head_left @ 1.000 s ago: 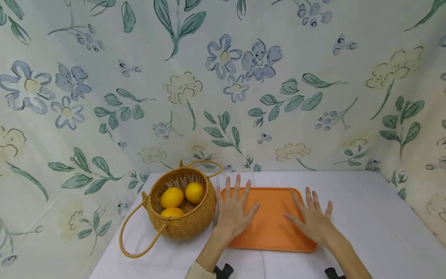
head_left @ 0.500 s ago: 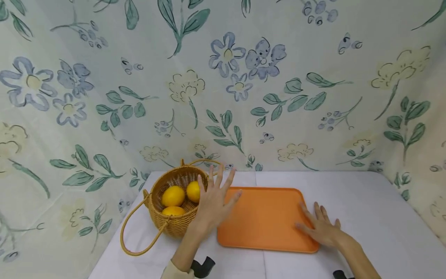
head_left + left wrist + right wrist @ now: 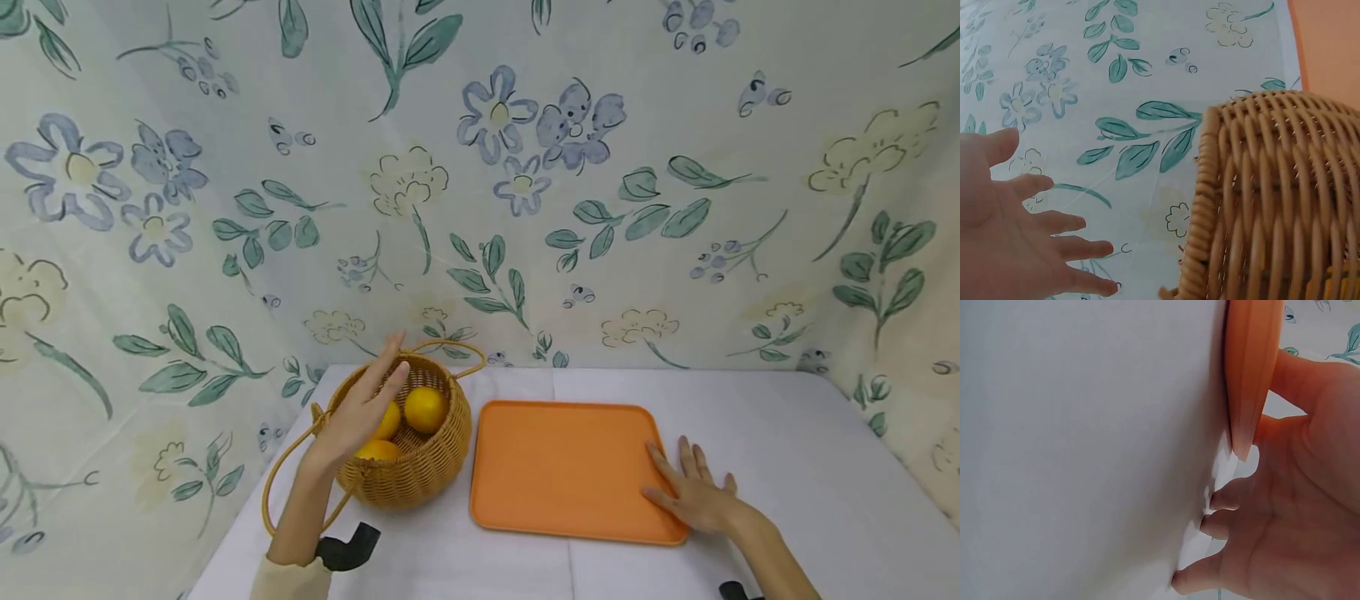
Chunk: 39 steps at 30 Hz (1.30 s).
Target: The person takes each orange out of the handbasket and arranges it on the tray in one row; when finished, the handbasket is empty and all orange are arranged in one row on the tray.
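My left hand is held over the left side of a round wicker basket, fingers extended. In the left wrist view that hand has its fingers spread apart, and a gap separates it from the basket's woven side. Inside the basket lie yellow, lemon-like fruits, some partly hidden by the hand. My right hand rests at the right edge of an orange tray. Its thumb and forefinger reach over the rim, while the other fingertips touch the tabletop in the right wrist view.
A white cloth covers the table. Behind it hangs a floral fabric backdrop. The basket's looped handle flops out to the left, and its other handle stands at the back. A black wrist mount sits on the left wrist.
My left hand has swept left from above the tray, across the basket, to its left side. The right hand has shifted slightly right and down, onto the tray's right edge.
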{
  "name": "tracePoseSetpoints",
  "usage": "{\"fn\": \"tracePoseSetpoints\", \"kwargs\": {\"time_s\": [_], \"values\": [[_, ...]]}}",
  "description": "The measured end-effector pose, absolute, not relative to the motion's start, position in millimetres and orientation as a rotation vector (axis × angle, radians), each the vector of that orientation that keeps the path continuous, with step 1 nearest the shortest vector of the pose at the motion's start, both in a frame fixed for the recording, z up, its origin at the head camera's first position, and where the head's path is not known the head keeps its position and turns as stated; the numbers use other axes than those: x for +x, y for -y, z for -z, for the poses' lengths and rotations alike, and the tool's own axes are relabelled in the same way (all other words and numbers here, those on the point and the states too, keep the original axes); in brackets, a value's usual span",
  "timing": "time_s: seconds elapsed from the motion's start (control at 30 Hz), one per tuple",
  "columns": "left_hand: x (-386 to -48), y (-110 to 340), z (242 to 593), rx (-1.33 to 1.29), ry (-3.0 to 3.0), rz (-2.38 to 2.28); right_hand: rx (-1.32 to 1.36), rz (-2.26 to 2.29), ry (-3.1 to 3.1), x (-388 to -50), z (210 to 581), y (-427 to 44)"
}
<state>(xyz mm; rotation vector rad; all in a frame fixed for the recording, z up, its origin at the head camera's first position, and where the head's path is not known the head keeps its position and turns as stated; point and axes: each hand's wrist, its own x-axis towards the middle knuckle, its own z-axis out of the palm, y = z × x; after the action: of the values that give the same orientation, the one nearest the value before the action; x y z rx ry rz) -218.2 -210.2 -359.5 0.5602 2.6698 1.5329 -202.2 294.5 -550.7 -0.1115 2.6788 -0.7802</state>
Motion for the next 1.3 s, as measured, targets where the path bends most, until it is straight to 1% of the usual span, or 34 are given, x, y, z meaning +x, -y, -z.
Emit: {"fn": "tracePoseSetpoints", "kwargs": {"time_s": [0.13, 0.27, 0.47, 0.73, 0.9, 1.0, 1.3], "values": [[-228, 226, 352, 0.506, -2.604, -1.587, -0.111, 0.747, -2.695, -203, 554, -297], [-242, 237, 347, 0.445, -2.553, -1.613, -0.123, 0.723, -2.698, -201, 548, -293], [-268, 244, 348, 0.383, -2.55, -1.516, -0.098, 0.703, -2.69, -198, 537, -288], [-302, 254, 362, 0.357, -2.305, -1.626, -0.12, 0.739, -2.715, -205, 556, -298], [-315, 262, 370, 0.384, -2.208, -1.575, -0.119, 0.759, -2.729, -206, 561, -298], [-321, 266, 376, 0.407, -2.182, -1.526, -0.123, 0.744, -2.728, -203, 555, -294], [-341, 269, 391, 0.523, -2.176, -1.221, -0.11, 0.691, -2.697, -188, 510, -273]]}}
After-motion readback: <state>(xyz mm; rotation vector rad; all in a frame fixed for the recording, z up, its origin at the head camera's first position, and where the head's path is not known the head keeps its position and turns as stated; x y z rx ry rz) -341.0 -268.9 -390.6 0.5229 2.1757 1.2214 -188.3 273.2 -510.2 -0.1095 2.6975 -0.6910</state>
